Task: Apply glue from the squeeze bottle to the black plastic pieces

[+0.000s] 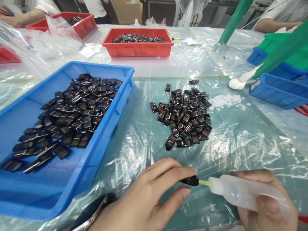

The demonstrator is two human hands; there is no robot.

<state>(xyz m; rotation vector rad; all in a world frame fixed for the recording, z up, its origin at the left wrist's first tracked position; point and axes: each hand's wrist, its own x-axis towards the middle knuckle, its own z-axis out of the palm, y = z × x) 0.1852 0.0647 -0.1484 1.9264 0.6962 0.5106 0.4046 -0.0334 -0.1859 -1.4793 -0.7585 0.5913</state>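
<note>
My left hand pinches one small glossy black piece between thumb and forefinger, low in the view. My right hand grips a translucent white squeeze bottle; its thin yellow nozzle touches the end of that black piece. Just beyond my hands, a loose pile of the same black pieces lies on the plastic-covered table. A watch sits on my left wrist.
A blue tray at left holds many black pieces. A red tray of them stands at the back, another red tray far left. Blue bins and a green frame stand at right. Other people's arms show along the far edge.
</note>
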